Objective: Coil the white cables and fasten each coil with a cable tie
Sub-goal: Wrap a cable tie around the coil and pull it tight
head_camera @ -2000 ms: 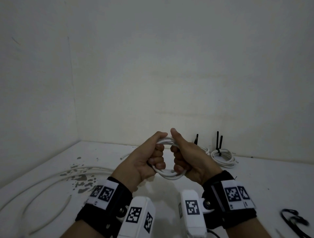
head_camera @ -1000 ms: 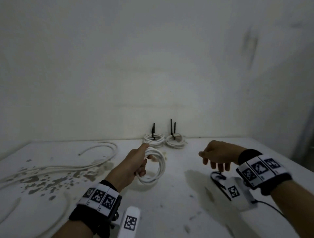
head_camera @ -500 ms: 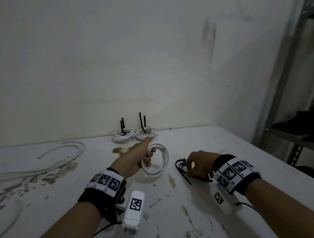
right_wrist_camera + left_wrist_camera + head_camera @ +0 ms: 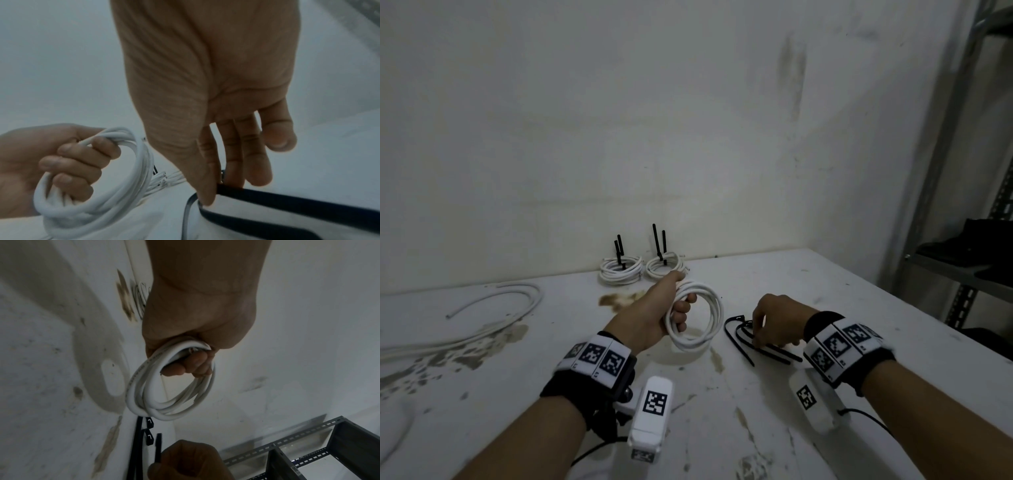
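Observation:
My left hand (image 4: 675, 309) grips a coil of white cable (image 4: 717, 310) and holds it upright just above the white table (image 4: 825, 294). In the left wrist view the coil (image 4: 139, 386) hangs from the curled fingers (image 4: 185, 366). To its right, my right hand (image 4: 756, 337) reaches down onto a small pile of black cable ties (image 4: 743, 346). The right wrist view has thumb and forefinger pinching one black cable tie (image 4: 287, 201) at its end. Whether that tie is lifted off the table I cannot tell.
Two tied white coils (image 4: 619, 270) (image 4: 664, 265) with black tie tails sticking up lie against the back wall. Loose white cables (image 4: 493, 308) trail over the stained left side of the table. A grey metal shelf (image 4: 959, 270) stands past the right edge.
My right hand let go of the coil, swung right and came down on the black ties, where it now pinches one. The left hand keeps hold of the coil.

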`<state>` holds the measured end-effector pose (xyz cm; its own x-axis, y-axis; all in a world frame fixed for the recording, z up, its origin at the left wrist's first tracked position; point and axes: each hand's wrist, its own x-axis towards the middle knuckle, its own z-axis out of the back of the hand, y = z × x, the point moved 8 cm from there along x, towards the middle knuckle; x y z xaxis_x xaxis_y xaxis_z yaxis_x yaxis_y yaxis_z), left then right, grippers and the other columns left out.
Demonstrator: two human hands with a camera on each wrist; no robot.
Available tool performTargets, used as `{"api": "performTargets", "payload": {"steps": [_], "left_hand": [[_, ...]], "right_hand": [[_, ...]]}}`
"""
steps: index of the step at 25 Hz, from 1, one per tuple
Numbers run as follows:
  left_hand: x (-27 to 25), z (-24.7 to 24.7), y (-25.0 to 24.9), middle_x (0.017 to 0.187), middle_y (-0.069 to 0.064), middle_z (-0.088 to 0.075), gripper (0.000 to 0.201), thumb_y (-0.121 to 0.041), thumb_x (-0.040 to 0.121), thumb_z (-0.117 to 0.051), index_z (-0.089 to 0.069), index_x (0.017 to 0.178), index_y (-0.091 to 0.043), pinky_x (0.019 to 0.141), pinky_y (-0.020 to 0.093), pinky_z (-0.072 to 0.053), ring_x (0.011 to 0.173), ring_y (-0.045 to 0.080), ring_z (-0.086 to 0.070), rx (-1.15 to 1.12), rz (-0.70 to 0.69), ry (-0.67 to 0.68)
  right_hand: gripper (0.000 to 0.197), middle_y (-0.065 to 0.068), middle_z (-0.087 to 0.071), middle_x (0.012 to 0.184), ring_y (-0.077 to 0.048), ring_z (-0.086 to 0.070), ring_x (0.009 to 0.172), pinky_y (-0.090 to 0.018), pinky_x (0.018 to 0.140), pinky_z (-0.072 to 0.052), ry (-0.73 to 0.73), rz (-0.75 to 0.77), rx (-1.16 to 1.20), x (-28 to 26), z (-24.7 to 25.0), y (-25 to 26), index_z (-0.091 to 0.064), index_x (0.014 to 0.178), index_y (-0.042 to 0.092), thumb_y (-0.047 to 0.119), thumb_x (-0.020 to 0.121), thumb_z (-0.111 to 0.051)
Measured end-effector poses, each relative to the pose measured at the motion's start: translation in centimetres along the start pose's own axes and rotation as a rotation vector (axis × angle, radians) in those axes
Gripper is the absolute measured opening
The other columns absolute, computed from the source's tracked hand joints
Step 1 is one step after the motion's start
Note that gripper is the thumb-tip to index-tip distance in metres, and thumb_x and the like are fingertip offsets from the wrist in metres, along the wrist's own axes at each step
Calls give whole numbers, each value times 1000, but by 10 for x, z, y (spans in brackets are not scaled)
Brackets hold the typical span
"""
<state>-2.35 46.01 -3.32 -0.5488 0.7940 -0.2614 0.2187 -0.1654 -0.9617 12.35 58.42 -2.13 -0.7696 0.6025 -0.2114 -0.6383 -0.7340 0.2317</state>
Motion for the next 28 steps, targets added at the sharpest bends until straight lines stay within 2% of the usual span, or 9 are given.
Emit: {"api": "performTargets", "payload": {"steps": [5, 8, 12, 15, 17, 18, 21, 24, 28], "left_hand": [[3, 6, 1, 42, -3, -32, 51, -30, 101, -28, -54, 62, -9, 49, 26, -30, 34, 12, -26, 34, -23, -44], [2, 12, 1, 43, -3, -31, 50, -32, 102, -30, -53, 64, -8, 50, 27, -27, 35, 11, -24, 52, -45, -72], [-4, 22, -3, 43, -3, -31, 49, -36, 102, -33, -52, 68, -6, 49, 26, -26, 36, 11, -24, 84, -92, -125], [-8, 31, -7, 42, -2, -32, 45, -35, 101, -39, -52, 69, -7, 48, 26, -24, 37, 12, -24, 69, -141, -155], [-12, 39, -8, 41, -2, -31, 45, -35, 101, -41, -52, 68, -7, 46, 25, -22, 36, 11, -23, 42, -152, -173], [-13, 42, -8, 41, -2, -30, 46, -35, 101, -41, -52, 66, -7, 46, 24, -21, 35, 11, -22, 39, -153, -177], [-18, 53, -6, 41, -3, -29, 44, -37, 101, -43, -52, 68, -9, 45, 23, -20, 34, 9, -22, 10, -156, -169], [-22, 67, -6, 45, -2, -30, 41, -39, 101, -42, -49, 70, -14, 41, 20, -20, 32, 8, -21, -57, -138, -153], [-32, 81, -2, 46, -5, -31, 48, -47, 99, -46, -50, 61, -18, 42, 20, -20, 34, 6, -21, -166, -43, -53]], "right_hand": [[13, -10, -73, 79, -18, -65, 59, -23, 46, -49, -249, 124, 450, -13, 32, 17, -66, 81, 12, 18, 84, -78], [15, -11, -72, 72, -20, -67, 61, -32, 52, -53, -220, 286, 781, -28, 41, 52, -65, 85, 6, 11, 82, -79], [23, -17, -75, 80, -23, -69, 71, -33, 58, -53, -203, 394, 832, -30, 42, 81, -65, 91, -2, 13, 82, -79], [16, -5, -76, 81, -16, -70, 78, -25, 65, -52, -295, 549, 732, -31, 43, 98, -71, 85, 7, 16, 79, -83], [12, 11, -70, 80, -1, -60, 80, -16, 68, -44, -437, 633, 547, -32, 40, 108, -74, 80, 16, 19, 76, -85], [12, 15, -66, 81, -2, -56, 82, -15, 67, -39, -526, 657, 464, -32, 39, 111, -74, 80, 20, 20, 75, -85], [8, 5, -65, 89, -14, -56, 85, -23, 67, -41, -688, 773, 261, -29, 28, 128, -74, 83, 20, 19, 80, -81], [10, -3, -63, 88, -21, -57, 74, -37, 58, -51, -762, 852, 125, -28, 22, 152, -68, 80, 17, 11, 85, -75], [12, -8, -62, 83, -23, -55, 62, -35, 47, -50, -864, 925, 5, -35, 20, 182, -66, 79, 11, 0, 83, -72]]}}
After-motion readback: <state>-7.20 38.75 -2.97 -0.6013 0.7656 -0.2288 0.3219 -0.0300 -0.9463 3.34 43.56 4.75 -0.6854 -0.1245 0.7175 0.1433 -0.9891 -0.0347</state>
